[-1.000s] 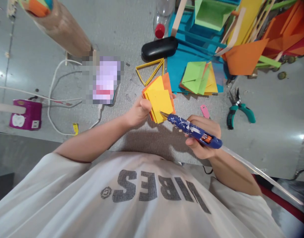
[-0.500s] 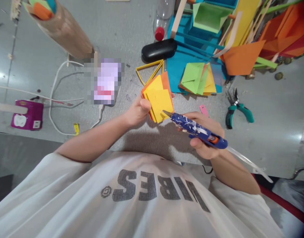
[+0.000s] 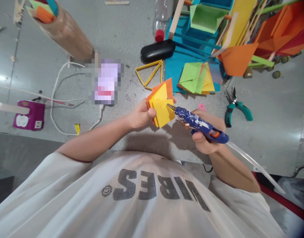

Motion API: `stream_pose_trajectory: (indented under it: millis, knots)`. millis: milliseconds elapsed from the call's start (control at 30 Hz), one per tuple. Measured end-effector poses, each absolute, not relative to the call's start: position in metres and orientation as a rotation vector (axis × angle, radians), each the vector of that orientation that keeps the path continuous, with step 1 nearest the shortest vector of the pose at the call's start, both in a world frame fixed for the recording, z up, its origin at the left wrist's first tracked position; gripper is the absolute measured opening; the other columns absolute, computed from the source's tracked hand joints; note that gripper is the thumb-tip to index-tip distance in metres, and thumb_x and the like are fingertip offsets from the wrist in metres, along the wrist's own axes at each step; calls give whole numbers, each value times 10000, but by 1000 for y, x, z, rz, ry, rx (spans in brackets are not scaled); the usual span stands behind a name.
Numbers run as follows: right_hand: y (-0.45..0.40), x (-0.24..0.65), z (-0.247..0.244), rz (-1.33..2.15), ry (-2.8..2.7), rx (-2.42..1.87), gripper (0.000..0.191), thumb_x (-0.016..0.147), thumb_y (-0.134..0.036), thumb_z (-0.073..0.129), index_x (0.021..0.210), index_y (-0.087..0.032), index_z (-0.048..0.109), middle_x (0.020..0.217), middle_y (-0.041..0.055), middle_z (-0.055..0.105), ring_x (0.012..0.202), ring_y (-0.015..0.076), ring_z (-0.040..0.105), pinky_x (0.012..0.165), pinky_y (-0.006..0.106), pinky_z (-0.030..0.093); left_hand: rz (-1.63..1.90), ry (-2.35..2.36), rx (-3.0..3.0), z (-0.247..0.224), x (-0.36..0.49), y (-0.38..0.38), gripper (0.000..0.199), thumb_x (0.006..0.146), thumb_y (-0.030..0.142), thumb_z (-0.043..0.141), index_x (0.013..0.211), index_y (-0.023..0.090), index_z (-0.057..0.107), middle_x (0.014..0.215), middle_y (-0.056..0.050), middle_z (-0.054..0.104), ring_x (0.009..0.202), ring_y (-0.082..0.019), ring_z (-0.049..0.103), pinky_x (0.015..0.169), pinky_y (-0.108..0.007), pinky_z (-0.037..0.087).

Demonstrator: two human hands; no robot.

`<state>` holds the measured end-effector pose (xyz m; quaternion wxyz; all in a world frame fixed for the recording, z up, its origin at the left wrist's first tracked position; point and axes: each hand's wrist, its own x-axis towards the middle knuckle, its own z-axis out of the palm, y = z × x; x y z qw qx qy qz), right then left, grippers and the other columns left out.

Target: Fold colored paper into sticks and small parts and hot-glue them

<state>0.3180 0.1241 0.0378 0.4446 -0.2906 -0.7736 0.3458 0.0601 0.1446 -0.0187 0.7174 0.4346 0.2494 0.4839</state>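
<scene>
My left hand [image 3: 143,115] grips a small stack of folded yellow and orange paper pieces [image 3: 163,110], thumb on the front edge. In my right hand [image 3: 208,132] is a blue glue gun [image 3: 196,123] streaked with dried white glue. Its metal nozzle points left at the upper right part of the top yellow piece; whether it touches the paper I cannot tell. A long clear glue stick [image 3: 256,165] sticks out of the gun's back end. Just above the stack lies a yellow paper triangle frame [image 3: 150,73].
Green and yellow folded papers [image 3: 195,78] lie on a blue sheet [image 3: 172,72]. A black case [image 3: 157,51] and clear bottle [image 3: 164,15] are behind. Pliers [image 3: 235,107] rest at right; a phone [image 3: 107,81], cables, a purple adapter [image 3: 30,115] and a brown holder [image 3: 67,34] stand left.
The paper stack in my left hand has shifted slightly right and down, turning a little. The glue gun has moved slightly right, its nozzle now nearer the top yellow piece's upper right edge.
</scene>
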Motion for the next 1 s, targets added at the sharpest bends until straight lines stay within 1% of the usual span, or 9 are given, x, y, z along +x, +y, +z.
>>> stream_pose_trajectory:
  millis: [100, 200, 300, 467, 667, 733, 833, 933, 1000]
  knots:
    - [125, 318, 35, 833, -1909, -707, 367, 1061, -565, 687, 889, -241, 694, 778, 30, 670, 677, 197, 653, 571, 363, 475, 1072, 551, 976, -17, 61, 145, 950, 698, 985, 820, 1238, 205, 867, 1305, -169, 828, 1107, -306, 819, 929, -389, 663]
    - [125, 319, 33, 847, -1914, -721, 381, 1065, -569, 685, 862, -247, 657, 764, 33, 664, 677, 206, 654, 569, 371, 472, 1085, 560, 983, -13, 61, 145, 956, 693, 999, 807, 1212, 199, 872, 1284, -173, 829, 1136, -318, 814, 958, -405, 662]
    - [125, 319, 32, 850, -1931, -721, 373, 1075, -558, 670, 861, -254, 639, 749, 36, 655, 667, 215, 653, 552, 375, 463, 1093, 578, 970, -8, 62, 145, 967, 679, 1013, 798, 1175, 187, 878, 1271, -182, 826, 1125, -320, 816, 950, -409, 664]
    - [125, 317, 33, 846, -1925, -716, 378, 1061, -562, 686, 845, -255, 640, 725, 26, 642, 628, 199, 634, 529, 360, 439, 1107, 625, 927, -7, 62, 146, 1016, 596, 1032, 812, 1134, 173, 872, 1277, -193, 822, 1088, -326, 819, 940, -426, 665]
    - [126, 316, 33, 869, -1920, -714, 373, 1040, -549, 710, 823, -254, 645, 711, 28, 650, 609, 200, 630, 515, 361, 426, 1161, 678, 965, -6, 61, 144, 1010, 657, 1059, 748, 1182, 205, 867, 1306, -175, 825, 1129, -328, 817, 961, -435, 674]
    - [126, 316, 33, 868, -1917, -699, 364, 1033, -542, 721, 822, -255, 647, 700, 23, 641, 602, 199, 623, 512, 361, 424, 1169, 702, 962, -5, 62, 143, 1019, 630, 1063, 764, 1183, 213, 868, 1325, -172, 823, 1142, -342, 816, 957, -441, 679]
    - [126, 316, 32, 867, -1921, -696, 361, 1034, -544, 724, 821, -262, 646, 692, 15, 627, 597, 197, 607, 513, 363, 418, 1178, 716, 939, -2, 63, 143, 1050, 586, 1089, 754, 1149, 210, 872, 1323, -171, 823, 1112, -349, 819, 937, -453, 683]
    - [126, 316, 32, 859, -1942, -711, 370, 1046, -546, 707, 811, -269, 636, 690, 14, 622, 596, 197, 599, 515, 366, 413, 1184, 716, 924, -1, 62, 144, 1069, 587, 1108, 727, 1140, 205, 875, 1321, -178, 819, 1108, -358, 818, 948, -469, 679]
    - [126, 316, 33, 848, -1960, -709, 377, 1051, -552, 694, 809, -272, 625, 690, 17, 627, 591, 199, 599, 509, 369, 406, 1183, 728, 933, 0, 61, 145, 1066, 609, 1109, 712, 1161, 212, 874, 1355, -182, 809, 1171, -385, 808, 968, -480, 676]
